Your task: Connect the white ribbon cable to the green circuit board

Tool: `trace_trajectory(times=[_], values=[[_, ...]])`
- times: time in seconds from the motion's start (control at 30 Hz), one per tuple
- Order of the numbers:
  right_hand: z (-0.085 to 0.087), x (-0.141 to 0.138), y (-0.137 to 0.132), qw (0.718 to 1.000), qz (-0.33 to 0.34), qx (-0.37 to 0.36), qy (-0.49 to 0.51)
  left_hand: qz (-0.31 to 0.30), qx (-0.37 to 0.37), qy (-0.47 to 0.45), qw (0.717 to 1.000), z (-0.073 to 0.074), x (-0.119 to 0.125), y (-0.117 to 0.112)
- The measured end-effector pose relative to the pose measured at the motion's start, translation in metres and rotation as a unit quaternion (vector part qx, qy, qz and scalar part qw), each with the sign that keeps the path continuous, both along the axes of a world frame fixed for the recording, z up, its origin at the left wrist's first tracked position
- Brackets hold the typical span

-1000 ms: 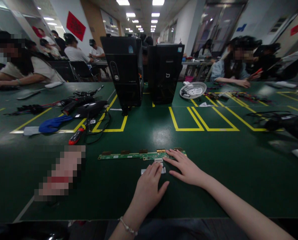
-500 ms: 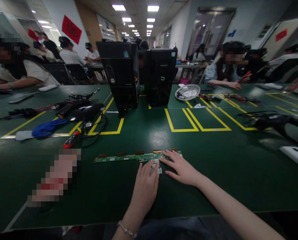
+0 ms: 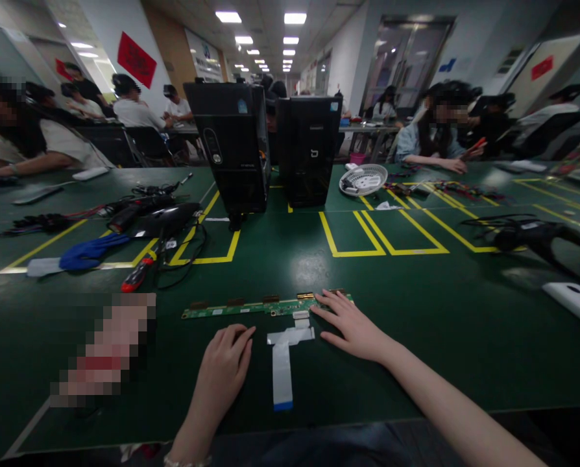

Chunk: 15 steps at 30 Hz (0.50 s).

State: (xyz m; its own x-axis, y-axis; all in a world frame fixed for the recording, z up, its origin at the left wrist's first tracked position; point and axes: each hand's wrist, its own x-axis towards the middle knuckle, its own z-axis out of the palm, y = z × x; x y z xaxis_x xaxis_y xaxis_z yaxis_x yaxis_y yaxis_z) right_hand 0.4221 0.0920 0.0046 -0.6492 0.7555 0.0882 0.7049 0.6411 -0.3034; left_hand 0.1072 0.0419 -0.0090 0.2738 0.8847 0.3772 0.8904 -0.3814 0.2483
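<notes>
A long narrow green circuit board (image 3: 241, 307) lies flat on the green table (image 3: 416, 324) in front of me. A white T-shaped flat ribbon cable (image 3: 283, 363) with a blue tip runs from the board's middle connector toward me. My right hand (image 3: 351, 324) rests flat, fingers spread, on the board's right end. My left hand (image 3: 224, 370) lies on the table left of the cable, fingers loosely curled, holding nothing.
Two black computer towers (image 3: 270, 146) stand behind the board. A red-handled screwdriver (image 3: 137, 275), black tools with cables (image 3: 166, 220) and a blue glove (image 3: 88, 251) lie at left. A white basket (image 3: 364, 179) sits at back right. Other people work at the surrounding tables.
My left hand has moved off the ribbon cable to the left, uncovering the whole white cable. My right hand stays on the board's right end.
</notes>
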Motion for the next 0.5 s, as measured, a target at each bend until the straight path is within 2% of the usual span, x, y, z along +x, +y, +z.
trace_trajectory(times=[0.1, 0.23, 0.5], values=[[0.000, -0.001, 0.001, 1.000, 0.006, 0.013, 0.011, -0.016, -0.009, -0.002, 1.000, -0.002, 0.000, 0.002], [0.003, -0.004, 0.001, 0.998, 0.035, 0.026, 0.036, -0.009, -0.022, -0.002, 1.000, -0.002, 0.004, 0.004], [0.010, -0.011, -0.001, 0.994, 0.090, -0.019, 0.055, -0.004, -0.036, -0.007, 0.999, -0.003, 0.003, 0.002]])
